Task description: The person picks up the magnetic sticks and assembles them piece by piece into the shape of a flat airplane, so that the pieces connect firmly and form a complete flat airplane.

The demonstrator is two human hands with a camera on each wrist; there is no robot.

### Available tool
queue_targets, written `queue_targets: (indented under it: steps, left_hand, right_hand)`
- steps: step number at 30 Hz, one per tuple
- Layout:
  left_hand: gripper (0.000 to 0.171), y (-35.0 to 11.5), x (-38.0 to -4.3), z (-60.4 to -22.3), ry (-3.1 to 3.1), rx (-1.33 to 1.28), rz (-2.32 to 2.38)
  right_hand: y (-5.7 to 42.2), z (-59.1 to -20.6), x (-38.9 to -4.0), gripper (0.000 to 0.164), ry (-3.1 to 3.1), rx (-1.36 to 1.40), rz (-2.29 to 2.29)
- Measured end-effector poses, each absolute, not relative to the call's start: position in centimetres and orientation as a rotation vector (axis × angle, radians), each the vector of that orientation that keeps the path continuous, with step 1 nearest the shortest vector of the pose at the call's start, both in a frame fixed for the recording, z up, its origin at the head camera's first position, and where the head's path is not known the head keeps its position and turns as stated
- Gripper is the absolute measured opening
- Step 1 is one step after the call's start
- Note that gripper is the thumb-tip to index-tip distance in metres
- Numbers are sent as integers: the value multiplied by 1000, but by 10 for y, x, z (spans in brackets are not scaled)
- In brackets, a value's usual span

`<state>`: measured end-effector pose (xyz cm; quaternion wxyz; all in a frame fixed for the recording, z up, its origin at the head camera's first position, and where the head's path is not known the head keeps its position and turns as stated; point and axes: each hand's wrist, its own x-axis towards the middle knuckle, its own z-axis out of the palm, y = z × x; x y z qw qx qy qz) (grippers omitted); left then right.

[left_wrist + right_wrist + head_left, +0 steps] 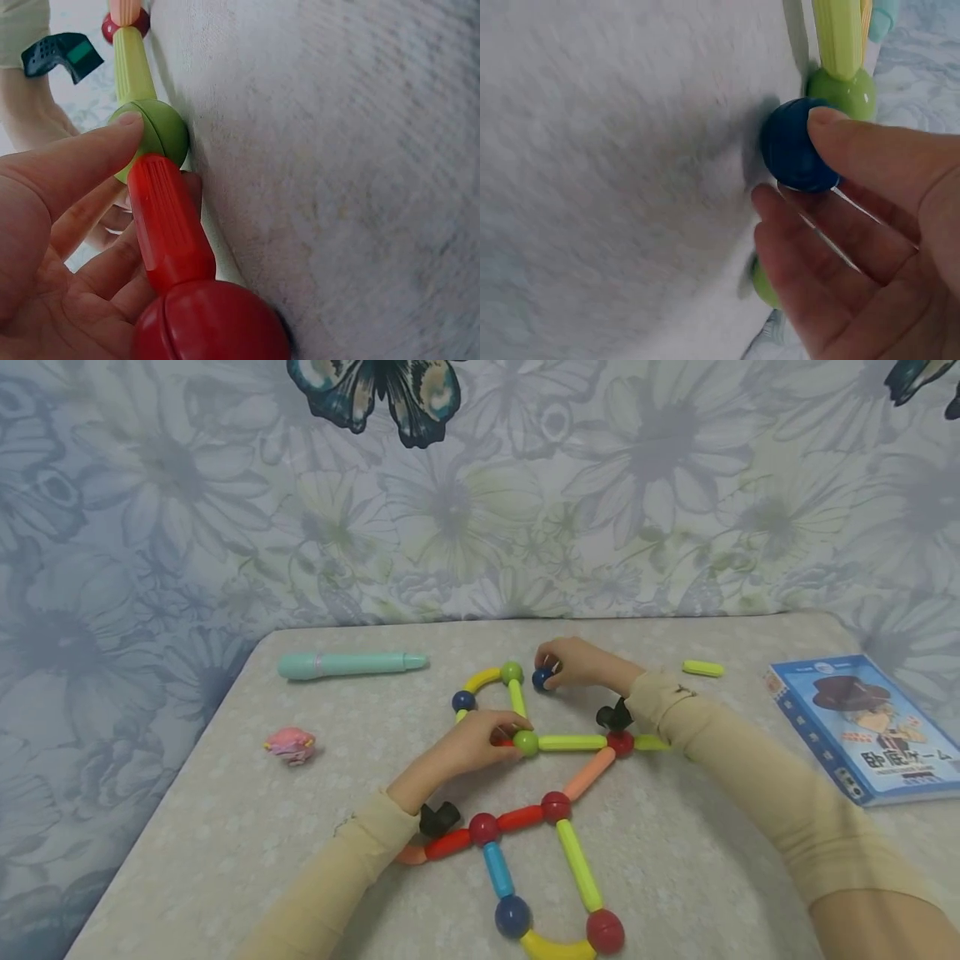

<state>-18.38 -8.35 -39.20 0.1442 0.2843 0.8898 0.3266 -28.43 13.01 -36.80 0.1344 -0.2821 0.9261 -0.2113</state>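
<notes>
My right hand (583, 662) pinches a dark blue ball (791, 150) between thumb and fingers, close to a green ball (512, 672) at the far end of a yellow-green rod (517, 697). My left hand (474, 742) holds the green ball (169, 127) at a joint, thumb on top and fingers beneath a red rod (171, 217). These belong to a flat figure of coloured magnetic rods and balls on the table. It includes a red ball (620, 742), an orange rod (591, 774) and a lower loop with a blue ball (513, 916). The left hand covers part of the figure.
A mint-green pen-shaped tube (352, 665) lies at the back left, with a small pink figure (291, 745) in front of it. A loose yellow-green rod (702, 668) lies at the back right. Farther right is a blue box (862, 727). A patterned fabric (480, 527) stands behind the table.
</notes>
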Motion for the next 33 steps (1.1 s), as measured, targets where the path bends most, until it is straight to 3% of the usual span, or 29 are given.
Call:
queue_targets:
  steps: [7,13,23,33]
  left_hand:
    - [35,-85,-183,-395,2564,829,937]
    - [35,-88,-180,-396,2575,835,944]
    - [35,-87,-178,-397,2555,857,958]
    - [35,-90,-174,-396,2557,862,961]
  right_hand:
    - [169,-366,-259,36,2623,-699,-944]
    - [224,-366,-218,39,2517,-457,-1208]
    - [302,-383,-159,59,2443,-183,-1488]
    - [299,-408,-97,48,2625,-178,-1395]
